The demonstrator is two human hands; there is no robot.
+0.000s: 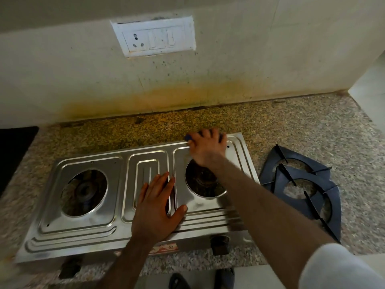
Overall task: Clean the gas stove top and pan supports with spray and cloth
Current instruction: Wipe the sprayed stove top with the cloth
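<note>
Steel 2-burner stove top (pixel 89 222) sits on the granite counter (pixel 312 126) w/ both pan supports (pixel 302 184) off and stacked just beside its right end. Left hand (pixel 156 207) lies flat on the stove's middle panel, fingers spread wide, palm down, holding nothing. Right hand (pixel 206 147) is at the back edge behind the right burner opening (pixel 205 180), fingers curled over a small blue cloth (pixel 189 137), mostly hidden under the hand; spray bottle isn't visible.

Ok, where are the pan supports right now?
In the head view, the two dark pan supports lie stacked on the granite counter, right of the stove top, beyond the right hand's forearm.
</note>
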